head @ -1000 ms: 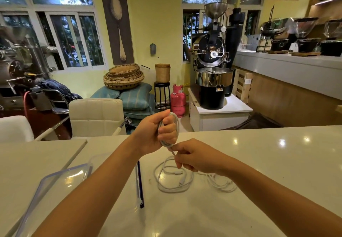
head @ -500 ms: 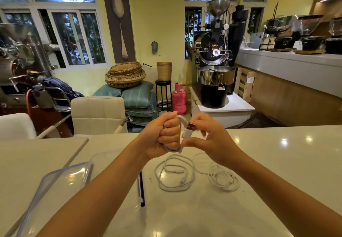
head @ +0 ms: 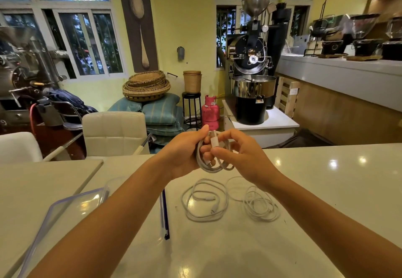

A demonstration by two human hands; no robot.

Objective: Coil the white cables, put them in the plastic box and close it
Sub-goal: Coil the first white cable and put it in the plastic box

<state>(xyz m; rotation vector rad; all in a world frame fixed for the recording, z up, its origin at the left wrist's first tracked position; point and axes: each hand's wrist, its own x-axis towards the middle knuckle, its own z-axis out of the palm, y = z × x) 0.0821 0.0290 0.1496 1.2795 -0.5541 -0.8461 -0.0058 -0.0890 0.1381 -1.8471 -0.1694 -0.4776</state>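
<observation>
A coiled white cable (head: 210, 164) hangs above the table, held between both hands. My left hand (head: 185, 150) grips the coil's left side. My right hand (head: 240, 155) pinches the cable's white plug end against the coil. Below them on the white table (head: 326, 190) lie two more white cables: a thicker loose coil (head: 205, 203) and a thinner tangled one (head: 260, 207). The clear plastic box (head: 113, 187) is mostly hidden behind my left forearm, its blue-edged lid (head: 65, 208) lying at the lower left.
White chairs (head: 115, 132) stand across the table's far edge. A thin dark-blue strip (head: 164, 212) lies on the table next to my left forearm. Behind are a coffee roaster (head: 252, 95), a pink gas cylinder (head: 210, 111) and a counter at the right.
The last length of cable has come up off the table into the coil. My right hand rose from the table and now pinches the plug end at the coil.
</observation>
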